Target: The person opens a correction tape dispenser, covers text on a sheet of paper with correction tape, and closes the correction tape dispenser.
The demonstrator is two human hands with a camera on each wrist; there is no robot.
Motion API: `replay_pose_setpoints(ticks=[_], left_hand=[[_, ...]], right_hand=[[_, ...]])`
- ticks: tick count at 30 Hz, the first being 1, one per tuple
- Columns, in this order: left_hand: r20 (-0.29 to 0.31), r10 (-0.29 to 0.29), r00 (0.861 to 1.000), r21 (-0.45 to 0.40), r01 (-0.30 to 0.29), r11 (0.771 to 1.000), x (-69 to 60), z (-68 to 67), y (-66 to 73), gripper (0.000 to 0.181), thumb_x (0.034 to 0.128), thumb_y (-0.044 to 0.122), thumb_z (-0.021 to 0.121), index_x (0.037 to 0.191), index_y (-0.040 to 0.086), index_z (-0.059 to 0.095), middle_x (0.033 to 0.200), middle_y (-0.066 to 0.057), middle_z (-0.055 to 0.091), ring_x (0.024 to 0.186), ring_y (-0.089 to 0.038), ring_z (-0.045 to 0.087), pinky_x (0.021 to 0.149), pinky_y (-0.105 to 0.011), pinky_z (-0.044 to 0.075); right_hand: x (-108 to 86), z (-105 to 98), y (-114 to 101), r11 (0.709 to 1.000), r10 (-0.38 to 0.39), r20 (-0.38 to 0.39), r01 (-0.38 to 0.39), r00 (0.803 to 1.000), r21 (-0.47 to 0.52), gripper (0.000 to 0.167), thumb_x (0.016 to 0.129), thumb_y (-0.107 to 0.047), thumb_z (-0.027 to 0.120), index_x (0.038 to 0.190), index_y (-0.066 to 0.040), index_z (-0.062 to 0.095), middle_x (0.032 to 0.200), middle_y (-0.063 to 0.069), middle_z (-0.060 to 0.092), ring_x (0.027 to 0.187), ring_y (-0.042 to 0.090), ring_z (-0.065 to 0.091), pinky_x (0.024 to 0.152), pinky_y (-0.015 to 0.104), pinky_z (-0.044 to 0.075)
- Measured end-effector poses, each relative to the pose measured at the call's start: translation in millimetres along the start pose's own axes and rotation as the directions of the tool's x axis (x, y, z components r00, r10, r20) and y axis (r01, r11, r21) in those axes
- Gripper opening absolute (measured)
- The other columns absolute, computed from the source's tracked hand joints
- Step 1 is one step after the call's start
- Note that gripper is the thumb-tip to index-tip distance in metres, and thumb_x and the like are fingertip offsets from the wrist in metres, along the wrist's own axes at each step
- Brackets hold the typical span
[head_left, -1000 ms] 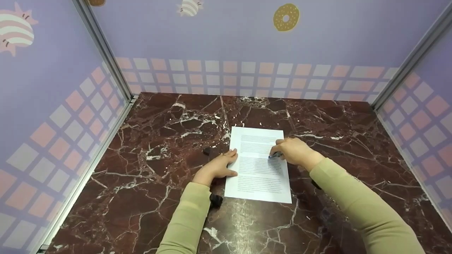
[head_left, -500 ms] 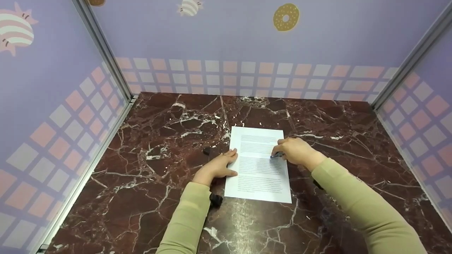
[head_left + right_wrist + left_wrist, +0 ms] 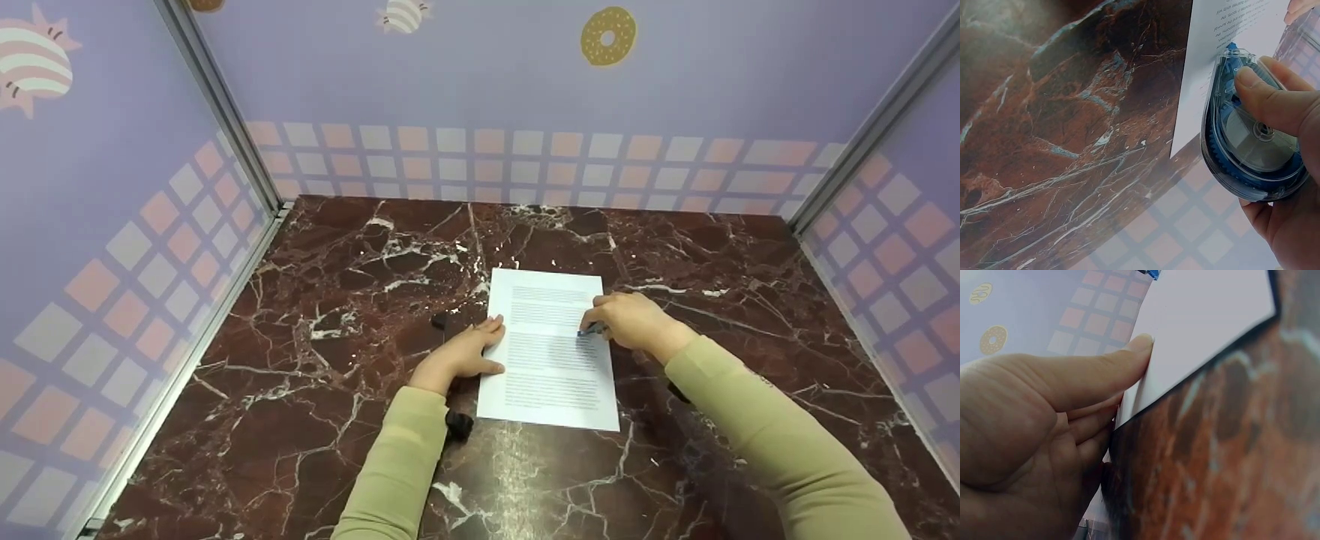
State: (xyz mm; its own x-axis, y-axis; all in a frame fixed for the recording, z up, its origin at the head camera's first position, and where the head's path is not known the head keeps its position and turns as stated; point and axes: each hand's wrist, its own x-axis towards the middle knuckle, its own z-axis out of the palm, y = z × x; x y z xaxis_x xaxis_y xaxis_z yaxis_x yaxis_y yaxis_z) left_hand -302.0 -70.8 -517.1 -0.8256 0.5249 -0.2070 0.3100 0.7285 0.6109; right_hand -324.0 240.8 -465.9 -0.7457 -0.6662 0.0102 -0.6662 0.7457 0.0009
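A white sheet of printed paper (image 3: 546, 390) lies flat on the table in the head view. My left hand (image 3: 469, 352) rests on its left edge, thumb and fingers spread; the thumb (image 3: 1112, 371) presses the sheet in the left wrist view. Over the right half of the page, my right hand (image 3: 634, 322) grips a correction tape dispenser. That correction tape (image 3: 1252, 135) has a clear case with blue parts and a white reel, pinched with the thumb on its side. Its blue tip (image 3: 1232, 47) points at the printed lines; whether it touches them is hard to tell.
Dark red marble with white veins covers the table (image 3: 360, 315). A small black patch or object (image 3: 439, 320) shows left of the paper. Purple panels (image 3: 487, 90) with pink and white squares stand behind and on both sides.
My right hand has slid slightly to the right across the page with the correction tape. The left hand and the paper have stayed in place.
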Motion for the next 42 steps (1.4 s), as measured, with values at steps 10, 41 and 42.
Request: replay_pose_setpoints(ticks=[10, 41, 42], left_hand=[[-0.006, 0.015, 1.0, 0.014, -0.015, 1.0, -0.2, 0.4, -1.1, 0.078, 0.0934, 0.017, 0.075, 0.158, -0.001, 0.034, 0.172, -0.013, 0.02, 0.161, -0.031, 0.017, 0.134, -0.047, 0.012], [-0.006, 0.013, 1.0, 0.012, -0.012, 1.0, -1.1, -0.2, -0.3, 0.079, 0.0935, 0.018, 0.075, 0.158, 0.0, 0.033, 0.172, -0.013, 0.02, 0.161, -0.032, 0.017, 0.134, -0.047, 0.012], [-0.006, 0.013, 1.0, 0.012, -0.013, 1.0, -1.0, -0.3, -0.3, 0.079, 0.0935, 0.018, 0.075, 0.158, -0.001, 0.033, 0.172, -0.013, 0.02, 0.161, -0.032, 0.017, 0.134, -0.047, 0.012]], right_hand=[[-2.9, -1.0, 0.9, 1.0, 0.008, 0.009, -0.008, 1.0, -0.015, 0.036, 0.075, -0.002, 0.086, 0.105, -0.021, 0.081, 0.094, 0.004, 0.07, 0.092, 0.033, 0.071, 0.079, 0.054, 0.06], [-8.4, 0.9, 8.2, 1.0, 0.007, -0.004, -0.007, 1.0, 0.0, 0.034, 0.076, -0.001, 0.085, 0.105, -0.019, 0.08, 0.095, 0.006, 0.07, 0.087, 0.033, 0.072, 0.077, 0.053, 0.06], [-8.8, 0.4, 7.9, 1.0, 0.012, -0.001, -0.012, 1.0, 0.002, 0.034, 0.076, -0.001, 0.084, 0.105, -0.019, 0.08, 0.095, 0.006, 0.07, 0.088, 0.033, 0.072, 0.078, 0.054, 0.06]])
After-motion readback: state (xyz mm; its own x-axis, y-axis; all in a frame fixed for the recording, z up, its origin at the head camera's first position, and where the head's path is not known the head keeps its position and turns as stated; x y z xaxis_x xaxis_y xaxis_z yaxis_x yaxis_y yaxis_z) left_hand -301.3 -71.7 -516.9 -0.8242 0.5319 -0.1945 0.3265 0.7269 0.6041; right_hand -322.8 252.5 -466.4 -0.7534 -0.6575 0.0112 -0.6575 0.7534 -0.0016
